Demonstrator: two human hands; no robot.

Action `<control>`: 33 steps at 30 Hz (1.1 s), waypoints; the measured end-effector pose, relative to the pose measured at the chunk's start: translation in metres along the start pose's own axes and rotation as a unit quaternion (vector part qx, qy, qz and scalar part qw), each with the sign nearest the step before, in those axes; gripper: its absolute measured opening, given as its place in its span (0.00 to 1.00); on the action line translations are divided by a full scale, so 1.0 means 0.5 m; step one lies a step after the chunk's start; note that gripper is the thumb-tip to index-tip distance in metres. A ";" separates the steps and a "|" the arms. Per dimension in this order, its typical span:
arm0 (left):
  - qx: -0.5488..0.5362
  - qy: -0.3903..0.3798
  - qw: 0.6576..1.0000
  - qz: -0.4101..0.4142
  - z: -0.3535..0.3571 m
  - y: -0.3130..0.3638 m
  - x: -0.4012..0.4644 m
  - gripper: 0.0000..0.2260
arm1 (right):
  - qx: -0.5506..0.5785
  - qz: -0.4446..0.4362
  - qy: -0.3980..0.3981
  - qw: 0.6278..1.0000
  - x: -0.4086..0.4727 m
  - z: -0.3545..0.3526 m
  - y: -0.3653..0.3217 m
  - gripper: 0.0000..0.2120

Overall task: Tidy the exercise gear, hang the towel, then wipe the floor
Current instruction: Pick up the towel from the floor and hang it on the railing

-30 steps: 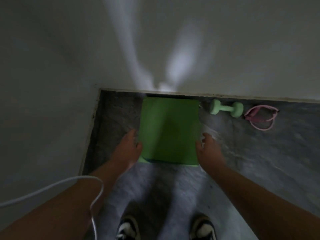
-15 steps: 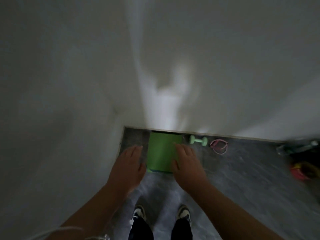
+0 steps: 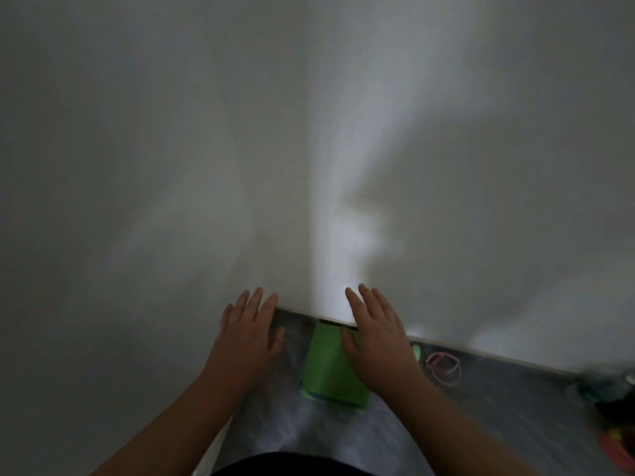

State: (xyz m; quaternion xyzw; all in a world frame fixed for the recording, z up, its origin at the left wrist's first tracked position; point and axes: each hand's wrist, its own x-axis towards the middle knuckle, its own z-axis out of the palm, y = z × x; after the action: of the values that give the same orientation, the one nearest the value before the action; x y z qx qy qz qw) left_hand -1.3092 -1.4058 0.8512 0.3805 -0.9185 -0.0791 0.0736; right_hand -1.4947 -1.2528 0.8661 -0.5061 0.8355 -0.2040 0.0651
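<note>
Both hands are hanging open and empty, the left hand and right hand flanking the flat folded green mat lying between them against the white wall, probably parked there for tidiness; a pink looped band is lying right of the right hand

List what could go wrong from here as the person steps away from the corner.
1. The green mat lies folded on the floor against the wall with both hands open and off it; loosely folded, it might spring open.
2. The pink band lies loose on the dark floor beside the small dumbbell; a foot could catch it.
3. The room is dim and the items at the right edge are blurred, so they are easy to miss.
</note>
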 end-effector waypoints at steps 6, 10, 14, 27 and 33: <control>0.023 0.072 0.986 -0.148 -0.051 0.070 -0.125 0.31 | 0.009 -0.124 -0.044 0.991 -0.014 -0.053 0.028 0.31; 0.009 0.060 0.964 -0.260 -0.077 0.124 -0.265 0.33 | 0.001 -0.215 -0.050 0.975 -0.060 -0.064 0.006 0.30; 0.020 0.071 0.936 -0.345 -0.103 0.155 -0.450 0.31 | 0.035 -0.318 -0.079 0.944 -0.140 -0.057 -0.074 0.29; 0.036 0.189 0.711 -0.677 -0.129 0.367 -1.233 0.31 | 0.091 -0.634 -0.236 0.731 -0.710 0.021 -0.405 0.31; 0.048 0.174 0.602 -0.778 -0.098 0.569 -1.663 0.28 | 0.115 -0.708 -0.291 0.633 -1.167 0.028 -0.471 0.32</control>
State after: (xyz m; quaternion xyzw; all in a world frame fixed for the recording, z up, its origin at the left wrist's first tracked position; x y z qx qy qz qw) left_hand -0.9133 -0.6207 0.8941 0.9608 -0.2477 0.0058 0.1241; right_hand -1.0176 -0.8429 0.8921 -0.9638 0.1286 -0.1240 0.1980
